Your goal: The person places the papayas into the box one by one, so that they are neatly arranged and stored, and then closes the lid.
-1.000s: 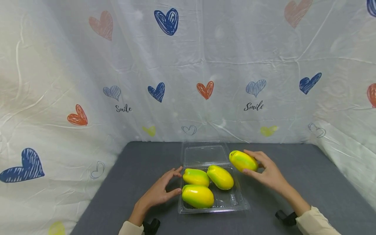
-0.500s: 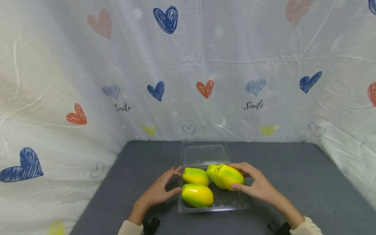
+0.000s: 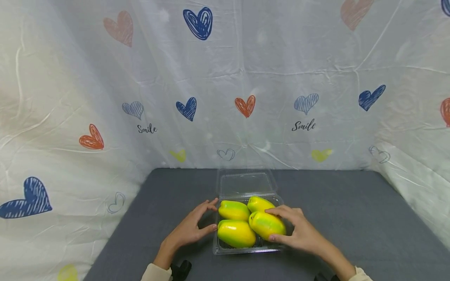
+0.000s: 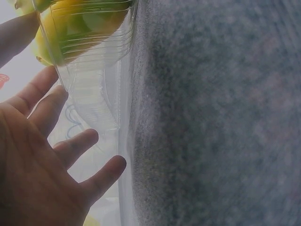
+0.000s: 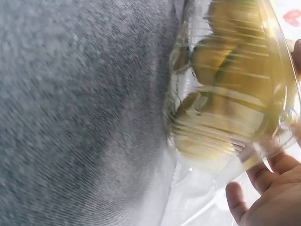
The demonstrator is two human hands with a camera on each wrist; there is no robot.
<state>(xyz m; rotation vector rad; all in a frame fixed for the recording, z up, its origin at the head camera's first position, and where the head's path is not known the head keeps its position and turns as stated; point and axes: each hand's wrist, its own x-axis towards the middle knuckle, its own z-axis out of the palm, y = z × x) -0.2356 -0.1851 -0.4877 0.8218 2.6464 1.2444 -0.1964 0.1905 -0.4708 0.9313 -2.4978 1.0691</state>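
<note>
A clear plastic clamshell container (image 3: 246, 251) stands on the table with its lid (image 3: 246, 183) folded back. Yellow-green mangoes lie in it: one at the back left (image 3: 233, 210), one at the front left (image 3: 236, 234), one at the back right (image 3: 259, 203). My right hand (image 3: 302, 232) holds another mango (image 3: 268, 225) at the front right of the container, thumb on its near side and fingers over its far side. At the left rim my left hand (image 3: 191, 226) has its fingers spread; in the left wrist view, fingertips (image 4: 59, 92) touch the container's wall.
A dark grey cloth (image 3: 351, 203) covers the table. Behind and at the sides hangs a pale curtain (image 3: 225, 78) printed with hearts. A black wrist strap (image 3: 181, 270) shows below the left hand.
The right hand has carried its mango from the right of the container leftward and down, over the back-right mango, into the front right of the container. The left hand has stayed put.
</note>
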